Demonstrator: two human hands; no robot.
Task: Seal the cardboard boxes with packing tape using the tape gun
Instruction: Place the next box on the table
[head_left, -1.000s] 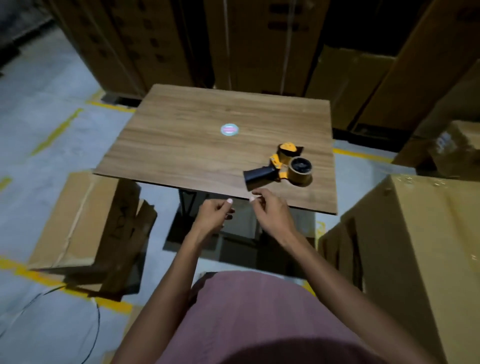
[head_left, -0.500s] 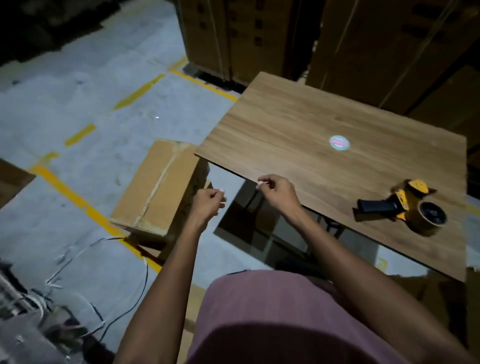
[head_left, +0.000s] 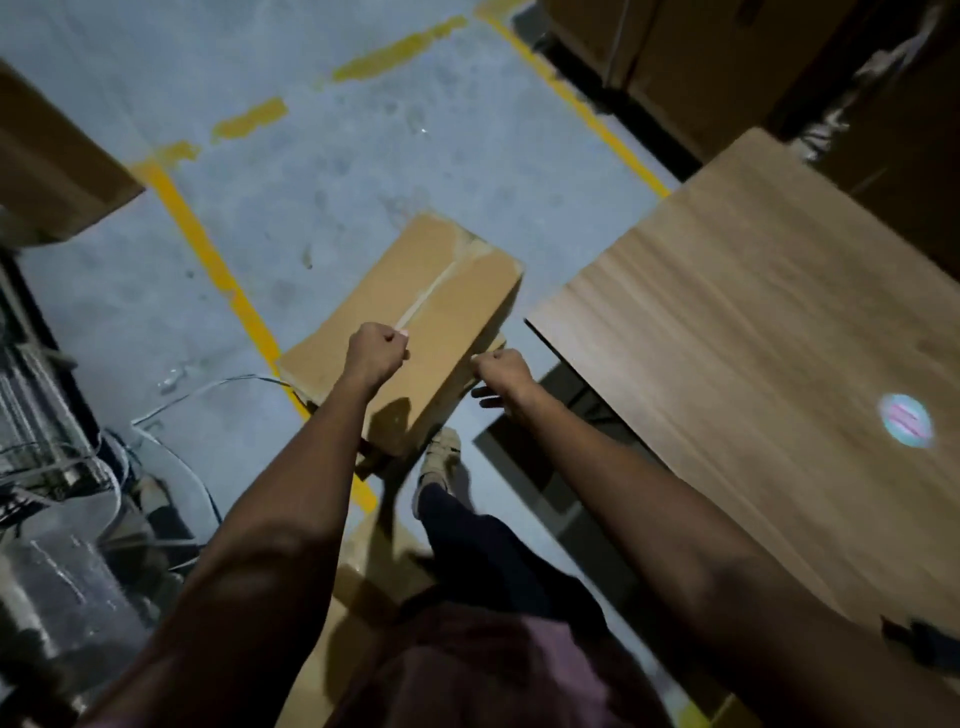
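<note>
One cardboard box (head_left: 415, 322) lies on the grey floor (head_left: 322, 171) just left of the wooden table (head_left: 753, 332), a pale seam running along its top. My left hand (head_left: 375, 353) hangs over its near end, fingers curled into a fist with nothing I can make out inside it. My right hand (head_left: 501, 370) is clenched too, over the box's right edge; whether it pinches anything I cannot tell. A black handle tip (head_left: 930, 642) pokes in at the table's near corner. Yellow lines (head_left: 208, 260) cross the floor
</note>
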